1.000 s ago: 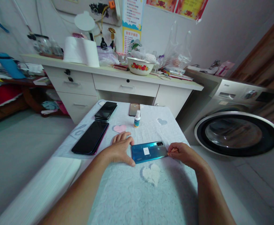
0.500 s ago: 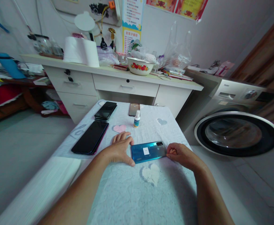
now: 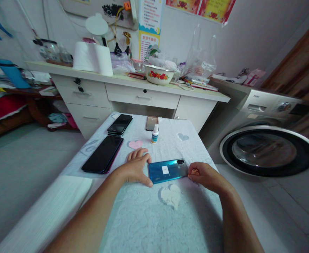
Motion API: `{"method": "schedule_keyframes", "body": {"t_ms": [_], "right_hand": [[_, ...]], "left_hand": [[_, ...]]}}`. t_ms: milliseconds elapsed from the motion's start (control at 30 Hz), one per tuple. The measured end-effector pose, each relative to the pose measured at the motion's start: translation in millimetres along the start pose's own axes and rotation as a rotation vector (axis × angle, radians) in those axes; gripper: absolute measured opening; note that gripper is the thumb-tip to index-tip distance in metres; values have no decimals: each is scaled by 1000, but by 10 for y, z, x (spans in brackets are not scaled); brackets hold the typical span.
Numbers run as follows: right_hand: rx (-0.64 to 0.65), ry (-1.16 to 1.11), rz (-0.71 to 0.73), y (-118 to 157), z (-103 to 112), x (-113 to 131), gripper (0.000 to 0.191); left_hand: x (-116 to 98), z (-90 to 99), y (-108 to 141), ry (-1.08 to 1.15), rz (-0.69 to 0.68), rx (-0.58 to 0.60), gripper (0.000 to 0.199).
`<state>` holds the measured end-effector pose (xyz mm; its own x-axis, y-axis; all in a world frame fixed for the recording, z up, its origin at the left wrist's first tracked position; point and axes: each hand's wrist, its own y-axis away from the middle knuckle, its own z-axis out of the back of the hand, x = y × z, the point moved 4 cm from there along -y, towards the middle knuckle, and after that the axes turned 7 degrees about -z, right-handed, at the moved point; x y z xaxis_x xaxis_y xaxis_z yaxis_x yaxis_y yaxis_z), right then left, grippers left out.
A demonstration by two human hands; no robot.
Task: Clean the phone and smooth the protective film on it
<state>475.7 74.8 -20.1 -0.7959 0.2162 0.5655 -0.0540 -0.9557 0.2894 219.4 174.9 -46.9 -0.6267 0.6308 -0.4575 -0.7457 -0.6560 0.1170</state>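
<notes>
Apparently steadying the blue phone (image 3: 171, 172) inside the right edge of the surface (image 3: 144, 221), with left hand (image 3: 136, 171) open around one end, right hand (image 3: 204, 175) curled closed opposite; next, keep flat.

and the right hand (image 3: 206, 176) edges slightly inward at the camera end of the blue phone (image 3: 171, 172), curling a touch tighter than a second ago, while the whole view drifts a hair since half a second back.

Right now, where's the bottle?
Bottle: mid-frame in the head view, upright on the cloth, beyond the blue phone and right of the pink heart.
</notes>
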Motion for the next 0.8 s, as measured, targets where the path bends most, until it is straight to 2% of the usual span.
{"method": "schedule_keyframes", "body": {"t_ms": [800], "right_hand": [[-18, 156, 58, 6, -72, 193, 9]], "left_hand": [[-10, 9, 4, -2, -8, -5, 75]]}}
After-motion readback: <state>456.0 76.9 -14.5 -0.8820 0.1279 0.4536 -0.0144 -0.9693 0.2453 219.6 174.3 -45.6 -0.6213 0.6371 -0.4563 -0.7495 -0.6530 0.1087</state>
